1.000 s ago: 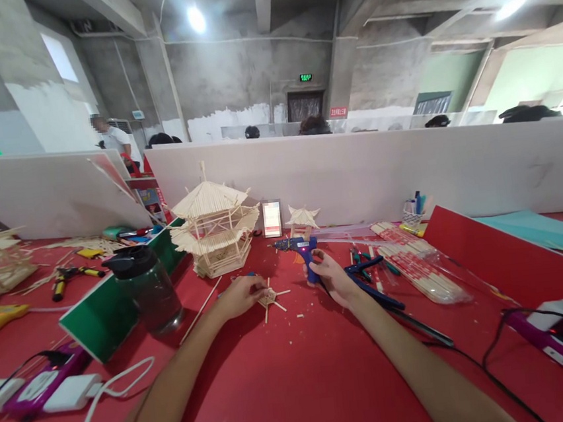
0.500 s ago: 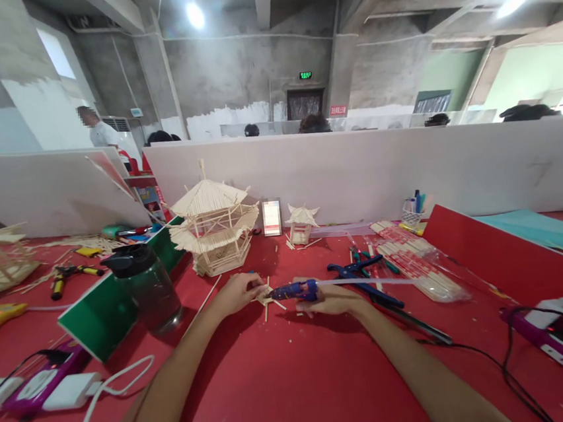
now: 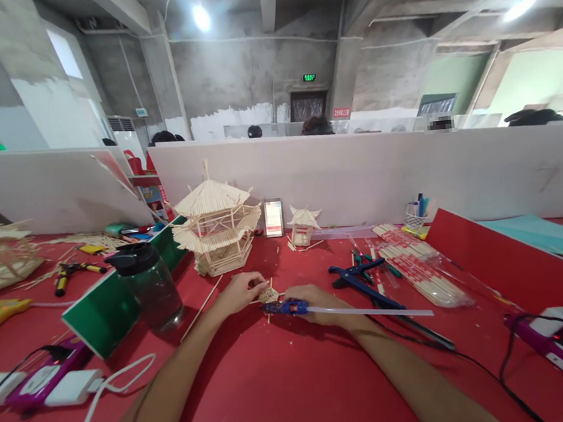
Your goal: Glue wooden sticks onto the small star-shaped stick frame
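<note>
A small star-shaped frame of wooden sticks (image 3: 270, 296) lies on the red table before me. My left hand (image 3: 240, 293) is at its left side, fingers curled together on its edge; the fingertips are partly hidden. My right hand (image 3: 315, 302) is closed around a blue glue gun (image 3: 291, 307). The gun's nozzle points left, over the frame's near side. A long translucent glue stick (image 3: 371, 310) sticks out of its back to the right. Just beyond the hands stand a large two-tiered stick pavilion (image 3: 216, 227) and a small stick pavilion (image 3: 303, 225).
A dark water bottle (image 3: 149, 287) stands left beside a green board (image 3: 90, 322). Blue pliers-like clamp (image 3: 363, 283) and bagged sticks (image 3: 416, 261) lie right. Power strips (image 3: 43, 380) sit at the left and right. A yellow glue gun (image 3: 3, 314) lies far left. A white partition (image 3: 358, 177) closes the back.
My right hand has brought the glue gun slightly left and toward me, its stick now slanting down to the right. More of the stick frame shows. My left hand has barely moved.
</note>
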### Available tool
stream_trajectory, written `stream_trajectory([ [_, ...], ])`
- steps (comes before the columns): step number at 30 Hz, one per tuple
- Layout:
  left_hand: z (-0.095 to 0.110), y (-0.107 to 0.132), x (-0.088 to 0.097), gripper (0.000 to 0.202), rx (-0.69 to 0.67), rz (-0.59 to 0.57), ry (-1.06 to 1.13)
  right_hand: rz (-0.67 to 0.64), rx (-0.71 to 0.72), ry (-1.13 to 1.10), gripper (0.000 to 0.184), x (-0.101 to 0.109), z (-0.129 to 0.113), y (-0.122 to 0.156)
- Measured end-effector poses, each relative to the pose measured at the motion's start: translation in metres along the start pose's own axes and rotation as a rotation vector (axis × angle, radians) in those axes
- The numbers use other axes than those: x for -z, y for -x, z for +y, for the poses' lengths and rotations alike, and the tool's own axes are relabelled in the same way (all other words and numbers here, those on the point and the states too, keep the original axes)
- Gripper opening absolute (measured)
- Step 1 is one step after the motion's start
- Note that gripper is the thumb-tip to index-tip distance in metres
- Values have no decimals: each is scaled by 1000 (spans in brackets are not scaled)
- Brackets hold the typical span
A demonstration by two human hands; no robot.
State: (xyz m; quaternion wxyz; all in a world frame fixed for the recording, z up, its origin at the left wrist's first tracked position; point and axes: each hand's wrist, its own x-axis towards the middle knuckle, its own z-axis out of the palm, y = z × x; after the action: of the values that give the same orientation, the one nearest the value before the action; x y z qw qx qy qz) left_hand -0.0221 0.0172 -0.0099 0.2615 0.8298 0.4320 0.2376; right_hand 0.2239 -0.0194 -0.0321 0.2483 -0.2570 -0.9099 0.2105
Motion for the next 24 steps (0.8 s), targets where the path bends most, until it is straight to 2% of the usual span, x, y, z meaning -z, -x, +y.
stream_trajectory([
  [7, 0, 0, 1, 37, -16, 41, -13, -12, -94, -28, 16, 10, -10, -1],
  [11, 3, 1, 3, 37, -19, 44, -27, -14, -163, -13, 25, 22, -12, 5],
  [14, 4, 1, 0, 36, -36, 5, -27, -30, -159, 20, 28, 29, -12, 10],
  [18, 4, 1, -5, 37, -89, -62, -27, 19, -233, 43, 28, 31, -13, 14],
  [24, 0, 1, -9, 40, -108, -73, -19, 37, -310, -9, 33, 30, -11, 13],
])
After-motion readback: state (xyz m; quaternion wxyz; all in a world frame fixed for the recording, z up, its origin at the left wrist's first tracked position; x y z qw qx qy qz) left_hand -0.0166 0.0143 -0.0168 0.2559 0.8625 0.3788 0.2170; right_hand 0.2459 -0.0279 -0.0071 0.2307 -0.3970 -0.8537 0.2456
